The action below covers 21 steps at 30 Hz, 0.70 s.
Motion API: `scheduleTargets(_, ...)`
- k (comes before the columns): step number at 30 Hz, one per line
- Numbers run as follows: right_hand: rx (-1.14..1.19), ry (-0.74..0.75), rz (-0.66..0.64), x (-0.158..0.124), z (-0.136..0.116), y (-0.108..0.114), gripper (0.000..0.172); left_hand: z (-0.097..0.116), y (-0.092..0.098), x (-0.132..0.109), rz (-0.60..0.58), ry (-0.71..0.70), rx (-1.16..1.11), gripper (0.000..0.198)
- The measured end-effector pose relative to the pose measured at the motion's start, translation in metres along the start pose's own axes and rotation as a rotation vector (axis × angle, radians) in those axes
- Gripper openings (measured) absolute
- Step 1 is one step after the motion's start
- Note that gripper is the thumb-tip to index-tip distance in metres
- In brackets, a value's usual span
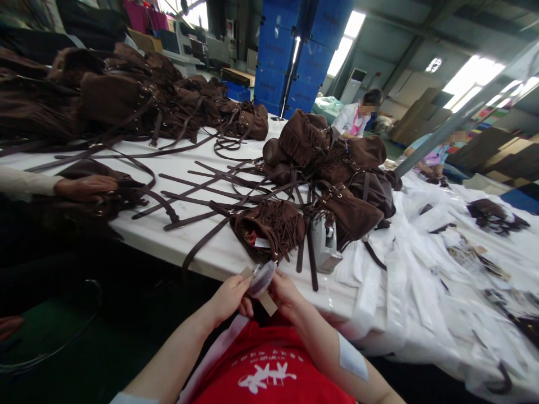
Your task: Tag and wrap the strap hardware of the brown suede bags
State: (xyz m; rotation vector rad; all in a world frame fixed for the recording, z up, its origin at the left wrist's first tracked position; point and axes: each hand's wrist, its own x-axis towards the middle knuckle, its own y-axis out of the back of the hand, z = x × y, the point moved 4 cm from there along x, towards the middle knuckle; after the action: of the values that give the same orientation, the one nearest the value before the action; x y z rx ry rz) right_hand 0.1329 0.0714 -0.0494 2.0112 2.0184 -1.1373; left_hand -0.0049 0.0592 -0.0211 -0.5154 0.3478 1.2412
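Note:
My left hand point(232, 296) and my right hand point(286, 293) are close together at the table's front edge, fingers closed. Between them is a small greyish, rounded piece point(264, 278) that looks wrapped in clear plastic; its kind is unclear. A beige card tag point(268, 303) hangs below it, and another beige bit shows by my left fingers. Just beyond my hands lies a dark brown fringed bag point(273, 227), its mouth towards me, with a white label point(261, 243) and patterned lining inside. The piece sits right at the bag's near edge; whether it is attached is hidden.
A grey tape dispenser point(326, 247) stands right of the bag. Brown bags point(303, 137) with long straps are piled behind; more point(113, 95) fill the left. White plastic sleeves point(404, 275) cover the right. A co-worker's hand point(87, 187) rests on a bag at left; two people sit beyond.

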Motion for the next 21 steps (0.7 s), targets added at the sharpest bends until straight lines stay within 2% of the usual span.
scheduleTargets(3, 0.005, -0.010, 0.027, 0.002, 0.000, 0.004, 0.042, -0.002, -0.002, -0.001, 0.020, -0.007, -0.040, 0.040)
scheduleTargets(10, -0.016, -0.009, -0.017, -0.002, -0.003, 0.002, 0.031, -0.009, -0.011, -0.002, 0.146, -0.034, -0.074, 0.038)
scheduleTargets(14, -0.051, -0.046, -0.033, -0.003, -0.006, -0.002, 0.029, -0.010, -0.015, -0.001, 0.126, -0.068, 0.037, 0.042)
scheduleTargets(18, -0.035, -0.099, -0.058, -0.003, -0.003, -0.005, 0.032, -0.005, -0.011, -0.002, 0.106, -0.128, 0.174, 0.037)
scheduleTargets(21, -0.060, -0.052, -0.035, -0.001, -0.003, -0.003, 0.035, -0.001, -0.007, -0.005, 0.079, -0.172, 0.271, 0.033)
